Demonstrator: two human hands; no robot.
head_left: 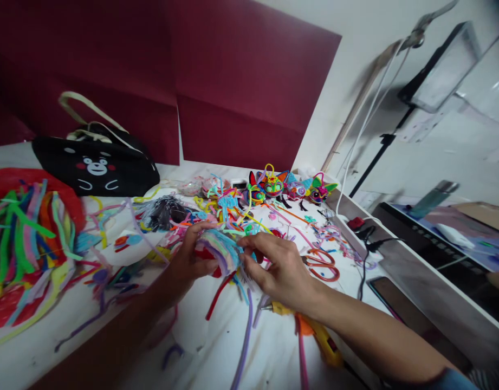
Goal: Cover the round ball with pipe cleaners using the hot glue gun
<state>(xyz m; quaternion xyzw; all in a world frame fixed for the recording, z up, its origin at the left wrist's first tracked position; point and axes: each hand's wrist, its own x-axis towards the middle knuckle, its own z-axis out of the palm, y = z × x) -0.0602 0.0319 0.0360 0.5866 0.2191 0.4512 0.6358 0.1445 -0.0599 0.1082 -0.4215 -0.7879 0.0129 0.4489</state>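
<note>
My left hand (192, 260) is closed around a rounded craft piece (219, 249) made of blue, lilac and red pipe cleaners, near the middle of the view. At its right side, my right hand (273, 262) pinches with thumb and forefinger at the blue edge; what lies between those fingertips is too small to tell. A purple pipe cleaner (244, 341) and a red one (219, 298) lie below the hands. Under my right forearm rests a yellow glue gun (328, 346). Orange-handled scissors (322, 265) lie just right of my right hand.
Pipe cleaners (25, 233) fill a red bag at the left, before a black bag (95, 168). Colourful finished figures (273, 185) stand at the back. A phone (415, 319) lies at the right, beside a raised ledge (428, 287) with cables. Loose scraps cover the middle.
</note>
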